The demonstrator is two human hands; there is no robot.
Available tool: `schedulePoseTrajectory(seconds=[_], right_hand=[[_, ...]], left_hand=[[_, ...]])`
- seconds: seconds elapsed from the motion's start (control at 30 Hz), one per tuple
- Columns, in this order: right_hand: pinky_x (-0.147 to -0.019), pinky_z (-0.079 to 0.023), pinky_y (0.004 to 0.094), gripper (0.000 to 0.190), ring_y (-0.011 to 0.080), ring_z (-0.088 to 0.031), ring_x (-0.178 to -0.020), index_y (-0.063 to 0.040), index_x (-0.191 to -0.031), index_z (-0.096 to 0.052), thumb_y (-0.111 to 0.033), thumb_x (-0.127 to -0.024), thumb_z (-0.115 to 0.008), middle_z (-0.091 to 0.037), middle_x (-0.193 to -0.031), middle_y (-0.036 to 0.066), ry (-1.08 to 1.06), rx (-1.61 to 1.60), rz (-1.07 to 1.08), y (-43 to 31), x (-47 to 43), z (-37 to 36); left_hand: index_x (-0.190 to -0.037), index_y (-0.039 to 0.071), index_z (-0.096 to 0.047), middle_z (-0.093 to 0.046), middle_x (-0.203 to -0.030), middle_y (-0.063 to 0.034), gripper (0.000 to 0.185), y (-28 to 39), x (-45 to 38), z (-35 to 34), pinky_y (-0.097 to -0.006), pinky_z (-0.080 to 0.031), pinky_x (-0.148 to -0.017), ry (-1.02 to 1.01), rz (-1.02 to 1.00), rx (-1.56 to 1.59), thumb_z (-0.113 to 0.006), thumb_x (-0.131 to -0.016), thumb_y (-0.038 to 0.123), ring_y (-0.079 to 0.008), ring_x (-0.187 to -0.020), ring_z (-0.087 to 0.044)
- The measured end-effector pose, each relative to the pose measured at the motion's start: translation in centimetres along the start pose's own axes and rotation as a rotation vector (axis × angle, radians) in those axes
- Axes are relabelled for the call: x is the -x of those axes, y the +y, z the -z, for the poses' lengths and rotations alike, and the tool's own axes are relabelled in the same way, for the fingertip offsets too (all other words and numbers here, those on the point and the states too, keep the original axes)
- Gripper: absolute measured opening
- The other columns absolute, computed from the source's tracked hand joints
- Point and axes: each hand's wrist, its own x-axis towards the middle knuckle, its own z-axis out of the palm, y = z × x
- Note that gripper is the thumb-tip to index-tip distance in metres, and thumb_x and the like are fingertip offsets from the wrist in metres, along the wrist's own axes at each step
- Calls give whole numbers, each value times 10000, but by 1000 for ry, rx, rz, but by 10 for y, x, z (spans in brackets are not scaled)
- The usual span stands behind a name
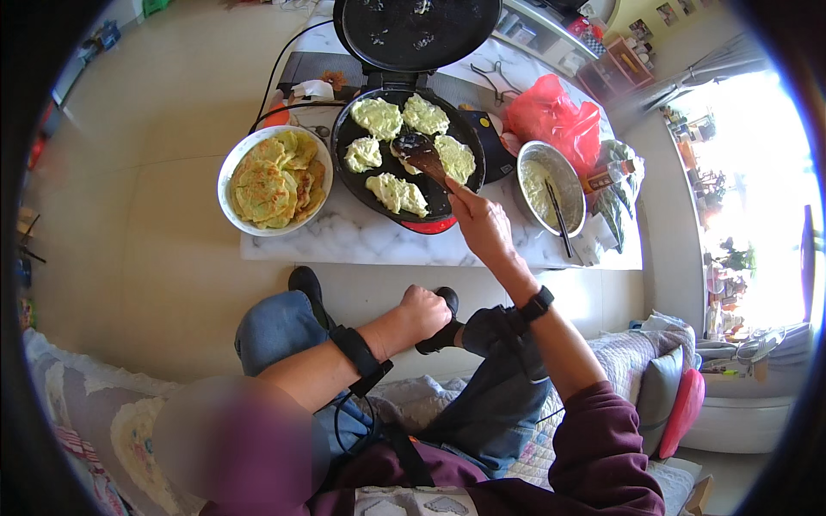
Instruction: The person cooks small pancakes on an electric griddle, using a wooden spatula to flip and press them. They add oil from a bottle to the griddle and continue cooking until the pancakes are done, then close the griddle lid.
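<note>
My right hand (481, 222) grips the handle of a dark wooden spatula (423, 156), whose head rests over the middle of a round electric griddle (445, 205). Several pale green batter pancakes (456, 159) lie on the black plate around it, and the spatula partly hides one. My left hand (426, 313) is a loose fist above my lap, away from the table, with no object visible in it. Left of the griddle, a white bowl (226, 200) holds browned pancakes (263, 190). To its right, a metal bowl (576, 213) contains batter (537, 187) and dark chopsticks (559, 219).
The griddle's lid (419, 32) stands raised behind the plate. A red plastic bag (558, 122), a bottle (606, 175) and metal tongs (497, 80) lie on the marble-patterned table (361, 248). A black cord (274, 71) runs along the table's left side.
</note>
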Motion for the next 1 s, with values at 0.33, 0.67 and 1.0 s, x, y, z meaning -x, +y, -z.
schedulePoseTrajectory(seconds=[0.33, 0.67, 1.0], right_hand=[[-647, -492, 337, 333, 207, -592, -709, -142, -1262, -624, -237, -947, -568, -632, -758, 192, 90, -345, -65, -1, -5, -1], [-646, -508, 338, 340, 263, -672, -686, -125, -1279, -611, -178, -944, -582, -657, -836, 231, 35, -179, -14, 7, -5, 1], [-591, -494, 439, 402, 352, -637, -657, -228, -1336, -567, -229, -934, -580, -649, -753, 170, 7, 67, 74, 14, 40, -7]], left_hand=[[-755, 147, -595, -606, -703, -21, 102, -3, -3, 3, -382, -434, -583, -30, 16, 17, -530, -822, 188, -223, -664, -636], [-756, 132, -611, -642, -699, -36, 107, -4, -6, 9, -388, -458, -580, -77, 25, 16, -544, -833, 164, -244, -661, -659], [-778, 119, -656, -701, -775, -84, 119, 2, -14, 13, -423, -528, -643, -276, 59, 66, -550, -826, 139, -281, -759, -698]])
